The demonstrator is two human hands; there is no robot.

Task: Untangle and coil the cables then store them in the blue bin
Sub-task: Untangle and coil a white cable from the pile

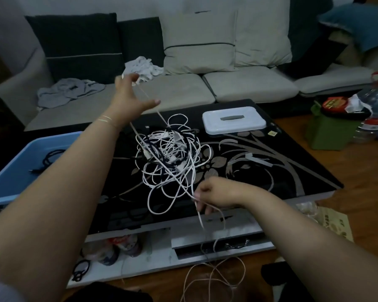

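Note:
A tangle of white and black cables (169,153) lies in the middle of the black glass table (271,168). My left hand (129,92) is raised above the table's far side and holds a white cable (150,101) that runs taut down into the tangle. My right hand (214,194) pinches the same or another white cable near the table's front edge; its loose end (214,277) hangs down and loops on the floor. The blue bin (7,171) stands at the left edge of the table with a black cable (48,156) inside.
A white lid (234,120) lies on the table's far right. A sofa (249,86) with cushions and crumpled cloths stands behind. A green box (330,131) and bottles crowd the floor at right. Bottles sit on the shelf under the table.

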